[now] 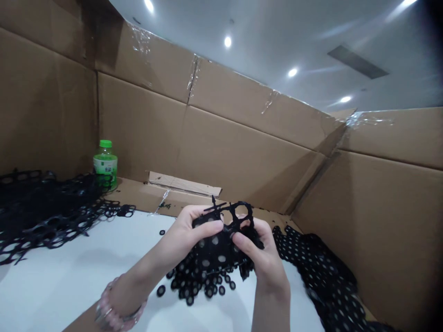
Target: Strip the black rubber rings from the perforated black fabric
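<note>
Between my hands is a black sheet [211, 251] dotted with pale round spots. A strip of open black rings [244, 210] stands up along its top edge. My left hand [195, 228] grips the sheet's upper left side, thumb laid across the front. On the right, my right hand [261, 244] pinches the sheet near the ring strip, thumb in front and fingers behind. Several small black discs with pale centres [190, 281] lie loosely heaped on the white surface below the sheet. Part of the heap is hidden by the sheet and hands.
A tangled pile of black ring webbing [44, 216] lies at the left. Behind it stands a green-capped bottle [105, 166]. More dotted black sheets [325, 272] are piled at the right. Cardboard walls [242, 143] enclose the white tabletop [114, 258], with a cardboard strip [185, 184] at the back.
</note>
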{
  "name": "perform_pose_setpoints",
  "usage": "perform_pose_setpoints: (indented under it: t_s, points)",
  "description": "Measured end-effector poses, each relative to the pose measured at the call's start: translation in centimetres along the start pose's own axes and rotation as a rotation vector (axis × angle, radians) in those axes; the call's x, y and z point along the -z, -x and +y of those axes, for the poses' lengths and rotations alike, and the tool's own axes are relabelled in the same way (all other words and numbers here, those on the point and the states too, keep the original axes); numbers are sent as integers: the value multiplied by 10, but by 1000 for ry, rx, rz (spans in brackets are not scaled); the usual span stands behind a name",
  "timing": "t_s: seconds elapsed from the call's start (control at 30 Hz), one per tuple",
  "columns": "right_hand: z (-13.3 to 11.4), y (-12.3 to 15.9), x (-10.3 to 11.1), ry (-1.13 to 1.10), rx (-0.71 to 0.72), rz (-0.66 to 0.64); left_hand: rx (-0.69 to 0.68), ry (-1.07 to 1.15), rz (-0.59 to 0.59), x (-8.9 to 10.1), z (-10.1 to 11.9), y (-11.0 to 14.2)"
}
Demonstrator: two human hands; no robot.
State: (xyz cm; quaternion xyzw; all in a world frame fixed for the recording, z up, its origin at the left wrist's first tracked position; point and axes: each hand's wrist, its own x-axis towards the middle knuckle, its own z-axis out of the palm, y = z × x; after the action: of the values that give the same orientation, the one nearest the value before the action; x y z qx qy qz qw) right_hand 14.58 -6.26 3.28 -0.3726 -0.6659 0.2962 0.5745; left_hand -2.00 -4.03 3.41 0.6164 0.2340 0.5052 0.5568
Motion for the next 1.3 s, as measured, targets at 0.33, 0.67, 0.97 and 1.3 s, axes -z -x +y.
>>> perform_pose_setpoints:
  t_s: [0.33, 0.67, 0.97, 1.3]
  points:
    - [7, -4, -2, -31, -13, -8, 29, 31, -50, 3, 3, -2]
    - [-8, -8, -7, 177, -61, -129, 93, -315, 69, 14, 6, 3]
    - [-14, -12, -18, 664, 424, 443, 12, 100, 256, 7, -1, -8]
    - [-24, 3, -28, 315, 44, -49, -140, -169, 193, -14, 8, 12]
